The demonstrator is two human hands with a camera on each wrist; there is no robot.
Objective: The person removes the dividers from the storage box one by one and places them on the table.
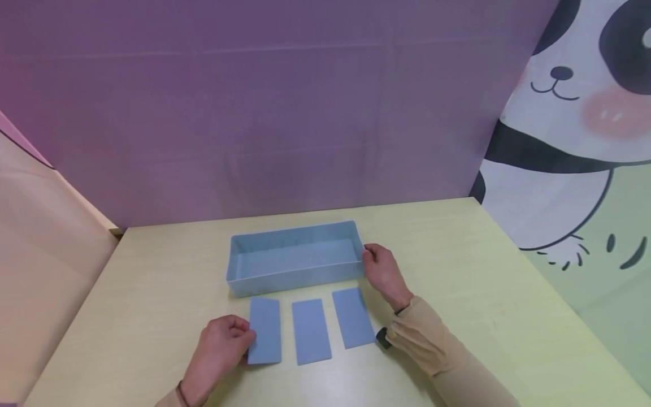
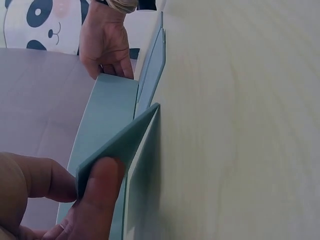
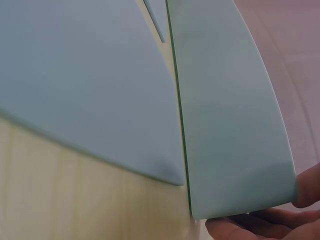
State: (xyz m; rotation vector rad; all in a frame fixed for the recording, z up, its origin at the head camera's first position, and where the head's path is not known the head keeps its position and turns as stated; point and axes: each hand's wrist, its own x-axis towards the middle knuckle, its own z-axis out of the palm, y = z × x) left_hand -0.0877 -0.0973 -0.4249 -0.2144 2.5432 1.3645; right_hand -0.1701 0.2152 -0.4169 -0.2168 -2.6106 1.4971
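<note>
A shallow, open-topped blue box (image 1: 290, 280) sits lengthwise across the table. My right hand (image 1: 383, 273) grips its right end, and in the right wrist view the fingertips (image 3: 235, 227) curl round the corner of the box wall (image 3: 230, 125). Between thumb and fingers, my left hand (image 1: 220, 347) pinches the left edge of a flat blue rectangular panel (image 1: 265, 333). In the left wrist view that panel (image 2: 120, 142) is tilted, its held edge raised off the table. Two similar panels, the middle one (image 1: 312, 332) and the right one (image 1: 353, 317), lie flat in front of the box.
The pale wooden table (image 1: 483, 316) backs onto a purple sheet (image 1: 305, 113). A panda-printed sheet (image 1: 554, 198) hangs at the right side. A small dark object (image 1: 383, 338) shows at the right sleeve, near the right panel.
</note>
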